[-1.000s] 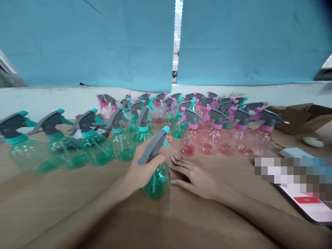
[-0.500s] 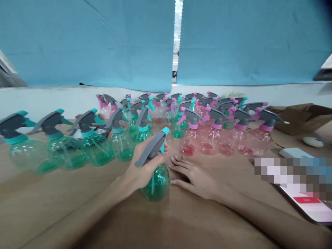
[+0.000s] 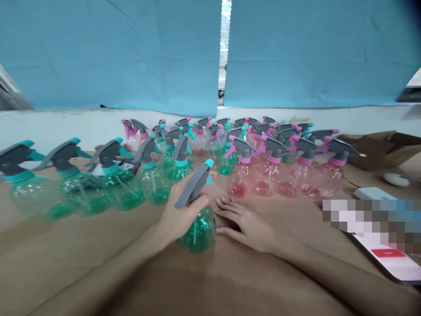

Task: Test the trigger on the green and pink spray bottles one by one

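My left hand [image 3: 182,210] is wrapped round the neck of a green spray bottle [image 3: 199,235] with a grey and turquoise trigger head. The bottle stands near the middle of the wooden table [image 3: 237,281], and its neck is hidden by my fingers. To its right, my right hand [image 3: 248,224] lies flat on the table with the fingers stretched out, holding nothing. Left of the held bottle runs a row of similar green spray bottles, the closest being one with a turquoise collar [image 3: 155,188]. Beyond my right hand stand several pink spray bottles [image 3: 241,180].
More green and pink spray bottles [image 3: 200,140] crowd the back of the table. At the right are an open cardboard box [image 3: 381,149], a white computer mouse [image 3: 396,179], a small white box [image 3: 373,193] and a phone [image 3: 394,265] with a partly blurred screen. Blue curtains [image 3: 115,57] hang behind.
The held bottle's spray head has shifted slightly to the right, along with my left hand. My right hand has stayed in place.
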Demonstrator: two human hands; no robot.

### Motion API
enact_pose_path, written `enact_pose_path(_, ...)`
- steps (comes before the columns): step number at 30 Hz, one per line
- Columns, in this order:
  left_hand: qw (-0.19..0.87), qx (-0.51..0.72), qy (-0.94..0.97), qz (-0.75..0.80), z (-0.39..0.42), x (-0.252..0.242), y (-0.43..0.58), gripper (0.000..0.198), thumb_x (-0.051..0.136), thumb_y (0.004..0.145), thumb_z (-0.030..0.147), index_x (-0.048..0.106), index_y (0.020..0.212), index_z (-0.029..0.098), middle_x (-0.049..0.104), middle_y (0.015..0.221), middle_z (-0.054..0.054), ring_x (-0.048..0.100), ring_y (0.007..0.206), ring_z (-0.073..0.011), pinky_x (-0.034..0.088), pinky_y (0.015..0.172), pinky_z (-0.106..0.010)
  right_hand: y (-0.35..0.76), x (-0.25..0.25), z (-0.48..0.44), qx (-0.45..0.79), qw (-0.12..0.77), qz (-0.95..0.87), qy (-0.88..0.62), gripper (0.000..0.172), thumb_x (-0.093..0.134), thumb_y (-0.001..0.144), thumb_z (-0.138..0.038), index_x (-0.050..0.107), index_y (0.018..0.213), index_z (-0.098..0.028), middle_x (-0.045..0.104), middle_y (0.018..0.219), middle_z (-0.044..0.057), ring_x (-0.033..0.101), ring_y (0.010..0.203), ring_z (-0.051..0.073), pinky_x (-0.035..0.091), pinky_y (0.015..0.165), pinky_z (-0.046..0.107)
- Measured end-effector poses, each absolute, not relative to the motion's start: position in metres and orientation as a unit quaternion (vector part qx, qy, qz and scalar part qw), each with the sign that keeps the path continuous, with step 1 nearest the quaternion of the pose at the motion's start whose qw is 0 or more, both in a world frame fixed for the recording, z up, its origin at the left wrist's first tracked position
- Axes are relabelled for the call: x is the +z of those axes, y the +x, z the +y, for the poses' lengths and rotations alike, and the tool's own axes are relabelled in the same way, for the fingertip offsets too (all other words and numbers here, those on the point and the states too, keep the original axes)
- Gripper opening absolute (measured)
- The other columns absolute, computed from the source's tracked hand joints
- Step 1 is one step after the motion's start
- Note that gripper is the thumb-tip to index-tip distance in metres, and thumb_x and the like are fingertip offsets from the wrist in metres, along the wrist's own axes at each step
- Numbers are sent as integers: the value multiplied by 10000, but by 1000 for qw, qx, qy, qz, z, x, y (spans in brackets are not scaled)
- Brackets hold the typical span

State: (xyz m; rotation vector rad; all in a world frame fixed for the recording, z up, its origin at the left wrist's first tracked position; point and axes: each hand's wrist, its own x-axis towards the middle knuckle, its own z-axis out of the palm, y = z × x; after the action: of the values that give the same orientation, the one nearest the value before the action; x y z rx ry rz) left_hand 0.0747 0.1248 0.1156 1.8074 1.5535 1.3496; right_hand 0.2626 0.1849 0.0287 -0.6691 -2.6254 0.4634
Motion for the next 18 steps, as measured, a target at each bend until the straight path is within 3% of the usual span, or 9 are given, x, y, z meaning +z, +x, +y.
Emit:
enact_pose_path(9, 193, 478, 655, 553, 124, 121, 78, 263, 526, 720, 140, 605, 942, 258, 509, 655, 46, 478, 618, -136, 383, 577, -255, 263, 26, 185, 162, 205, -936, -236, 582, 415, 880, -539, 432, 1339, -180, 405, 1399, 90, 318, 1319, 241, 284, 1081, 464)
enact_pose_path(15, 187, 480, 648, 562, 124, 117, 77, 78, 525, 717, 164, 574, 738, 222, 519, 640, 38, 490, 602, -137, 378, 559, -262, 263, 26, 186, 158, 196, -939, -236, 595, 412, 881, -539, 429, 1340, -161, 393, 1407, 93, 307, 1325, 236, 280, 1087, 447)
enact_pose_path(18, 186, 479, 648, 563, 124, 116, 76, 117, 531, 724, 169, 593, 801, 232, 525, 655, 39, 501, 623, -140, 385, 566, -261, 263, 26, 186, 158, 203, -938, -233, 581, 414, 883, -533, 423, 1344, -180, 400, 1404, 87, 311, 1323, 235, 285, 1083, 455)
